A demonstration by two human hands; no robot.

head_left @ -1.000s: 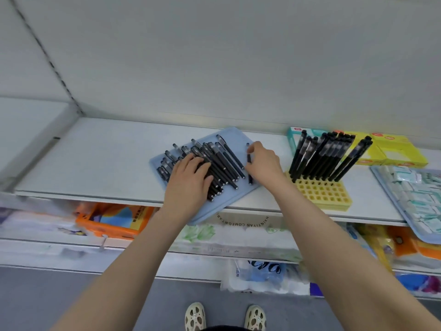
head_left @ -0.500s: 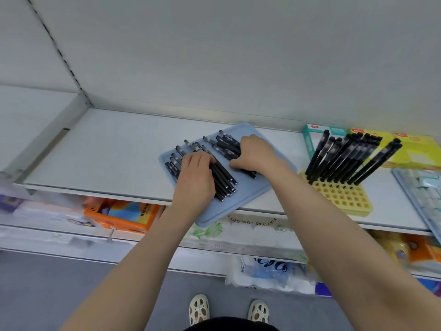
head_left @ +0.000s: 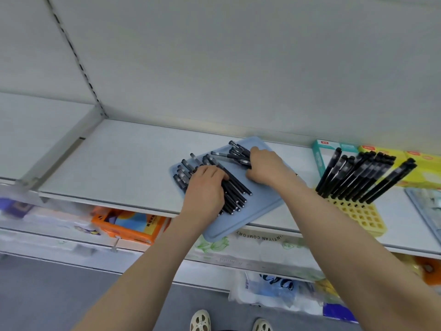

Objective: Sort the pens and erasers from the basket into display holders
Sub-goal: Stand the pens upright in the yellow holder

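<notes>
The loose pens (head_left: 235,189) lie flat on the blue tray (head_left: 260,204), which sits skew on the shelf (head_left: 124,163) with 1 corner over the front edge. Main pile is on the tray's left half, long axes approx. parallel, running from the far-left side toward the near-right.

Left hand (head_left: 205,189) rests on top of this pile, fingers lightly bent over the barrels; I cannot tell if they hook any pen or only press.

Right hand (head_left: 265,166) is at the tray's far corner, fingers curled round a small bunch (head_left: 236,154) whose ends stick out to the left, lying more crosswise than the pile.

The yellow holder (head_left: 360,213) stands to the right of the tray, near the shelf's front edge, and already has many pens leaning in its back rows; front holes are free. My judgement: the right hand is nearer to it, so the bunch must travel right and turn upright, tips down, before insertion.
</notes>
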